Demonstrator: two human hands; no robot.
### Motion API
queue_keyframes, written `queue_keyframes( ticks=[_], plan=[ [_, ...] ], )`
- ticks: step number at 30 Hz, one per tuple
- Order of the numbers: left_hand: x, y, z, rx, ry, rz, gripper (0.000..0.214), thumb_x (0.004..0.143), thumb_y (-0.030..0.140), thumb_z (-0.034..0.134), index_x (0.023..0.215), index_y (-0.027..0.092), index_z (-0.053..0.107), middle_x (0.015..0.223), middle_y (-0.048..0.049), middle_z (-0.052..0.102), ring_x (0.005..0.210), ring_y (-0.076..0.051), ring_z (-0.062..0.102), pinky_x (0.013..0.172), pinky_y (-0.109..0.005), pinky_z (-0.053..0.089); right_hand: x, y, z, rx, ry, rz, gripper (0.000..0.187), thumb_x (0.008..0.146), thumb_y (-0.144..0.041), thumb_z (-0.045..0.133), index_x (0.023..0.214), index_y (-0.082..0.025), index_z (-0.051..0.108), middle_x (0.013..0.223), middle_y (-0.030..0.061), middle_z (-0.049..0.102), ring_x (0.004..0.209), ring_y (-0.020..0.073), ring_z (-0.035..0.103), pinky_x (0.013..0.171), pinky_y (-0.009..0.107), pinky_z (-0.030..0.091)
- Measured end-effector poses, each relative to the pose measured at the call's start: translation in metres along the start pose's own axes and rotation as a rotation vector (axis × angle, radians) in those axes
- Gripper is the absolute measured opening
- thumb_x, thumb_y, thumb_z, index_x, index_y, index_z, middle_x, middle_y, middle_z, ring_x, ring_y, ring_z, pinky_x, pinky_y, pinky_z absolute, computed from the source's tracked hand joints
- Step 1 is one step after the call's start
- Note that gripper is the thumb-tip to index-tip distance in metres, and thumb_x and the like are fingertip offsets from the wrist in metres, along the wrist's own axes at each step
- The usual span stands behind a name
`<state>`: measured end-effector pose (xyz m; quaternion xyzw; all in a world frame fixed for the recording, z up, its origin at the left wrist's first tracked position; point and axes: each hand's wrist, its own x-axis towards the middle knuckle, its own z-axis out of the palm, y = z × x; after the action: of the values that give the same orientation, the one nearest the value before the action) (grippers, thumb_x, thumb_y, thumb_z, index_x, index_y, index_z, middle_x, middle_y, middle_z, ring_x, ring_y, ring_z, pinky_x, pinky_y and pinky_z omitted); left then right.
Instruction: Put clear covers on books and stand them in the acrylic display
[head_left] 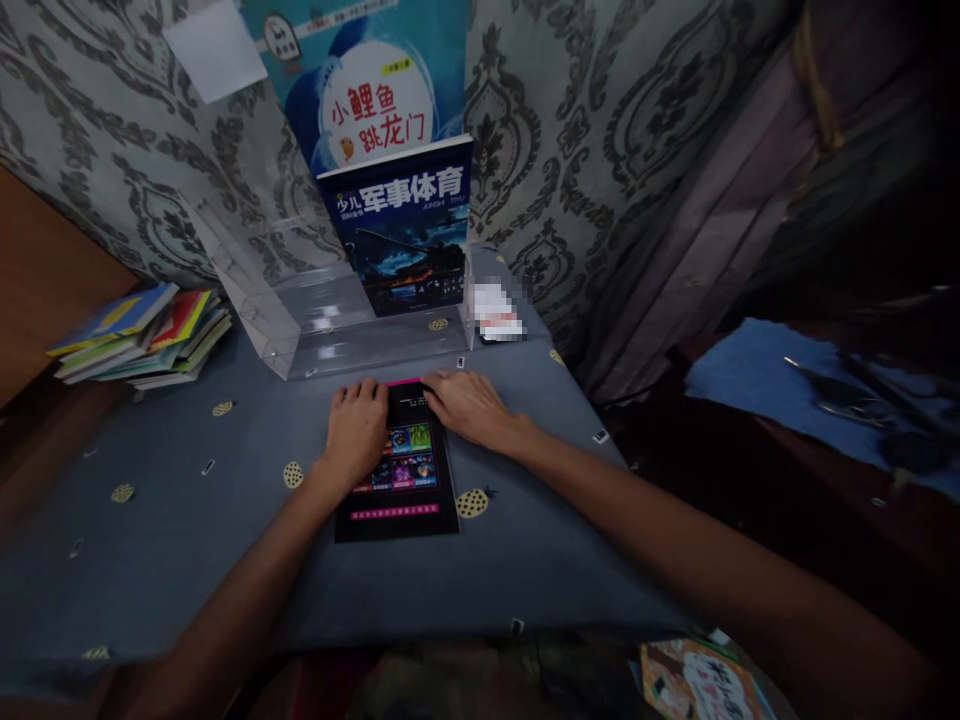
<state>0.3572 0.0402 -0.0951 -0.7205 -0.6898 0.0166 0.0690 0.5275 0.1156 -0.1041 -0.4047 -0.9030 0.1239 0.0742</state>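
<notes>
A thin black book (401, 480) with a pink edge and small colourful pictures lies flat on the blue-grey tablecloth (225, 520). My left hand (355, 430) rests palm down on its upper left part, fingers stretched out. My right hand (469, 403) lies flat across its top right corner, fingers extended leftwards. Just behind the book stands a clear acrylic rack (300, 320), which holds a dark blue book (405, 230) upright. A light blue book (367, 80) leans on the wall behind that.
A stack of colourful thin books (142, 335) sits at the table's left. A small white packet (496, 312) lies right of the rack. Patterned wallpaper backs the table; a curtain hangs on the right. Another book (697, 685) shows at the bottom right.
</notes>
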Motion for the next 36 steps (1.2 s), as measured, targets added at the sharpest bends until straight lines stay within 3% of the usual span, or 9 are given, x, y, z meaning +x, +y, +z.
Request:
queue_keyframes(
  ticks=[4, 12, 19, 25, 36],
  plan=[
    [0.003, 0.003, 0.009, -0.107, 0.022, 0.031, 0.057, 0.081, 0.000, 0.047, 0.136, 0.013, 0.055, 0.131, -0.0165, 0.062, 0.119, -0.028, 0.057, 0.103, -0.045, 0.045, 0.001, -0.001, 0.001, -0.016, 0.008, -0.007, 0.032, 0.105, -0.026, 0.040, 0.121, -0.016, 0.066, 0.118, 0.0147, 0.070, 0.093, 0.0238, 0.069, 0.075, 0.033, 0.045],
    [0.009, 0.009, 0.023, -0.293, 0.104, 0.136, 0.059, 0.086, 0.000, 0.039, 0.141, 0.015, 0.054, 0.145, -0.0137, 0.058, 0.133, -0.025, 0.053, 0.114, -0.046, 0.040, 0.001, 0.003, 0.001, -0.030, 0.010, -0.041, 0.035, 0.105, -0.028, 0.039, 0.122, -0.016, 0.067, 0.121, 0.0143, 0.066, 0.096, 0.0246, 0.067, 0.077, 0.034, 0.047],
    [0.015, 0.005, 0.023, -0.357, 0.102, 0.197, 0.059, 0.090, 0.000, 0.036, 0.143, 0.016, 0.055, 0.143, -0.0135, 0.060, 0.132, -0.025, 0.054, 0.111, -0.048, 0.042, 0.005, 0.016, -0.001, 0.065, 0.009, -0.111, 0.034, 0.104, -0.023, 0.044, 0.128, -0.017, 0.067, 0.118, 0.0119, 0.063, 0.094, 0.0198, 0.064, 0.084, 0.031, 0.045],
    [0.021, 0.002, 0.024, -0.384, 0.091, 0.245, 0.062, 0.087, -0.001, 0.038, 0.143, 0.020, 0.055, 0.144, -0.0111, 0.061, 0.132, -0.023, 0.055, 0.112, -0.048, 0.041, 0.012, 0.029, -0.001, 0.174, 0.033, -0.168, 0.030, 0.102, -0.019, 0.047, 0.118, -0.014, 0.072, 0.104, 0.0096, 0.064, 0.091, 0.0183, 0.060, 0.084, 0.031, 0.043],
    [0.031, -0.003, 0.029, -0.433, 0.111, 0.325, 0.061, 0.085, -0.005, 0.035, 0.137, 0.016, 0.060, 0.139, -0.0113, 0.064, 0.129, -0.023, 0.058, 0.111, -0.046, 0.043, 0.014, 0.037, -0.002, 0.094, 0.013, -0.201, 0.033, 0.100, -0.015, 0.045, 0.120, -0.014, 0.071, 0.106, 0.0113, 0.063, 0.089, 0.0198, 0.059, 0.083, 0.031, 0.044]
  ],
)
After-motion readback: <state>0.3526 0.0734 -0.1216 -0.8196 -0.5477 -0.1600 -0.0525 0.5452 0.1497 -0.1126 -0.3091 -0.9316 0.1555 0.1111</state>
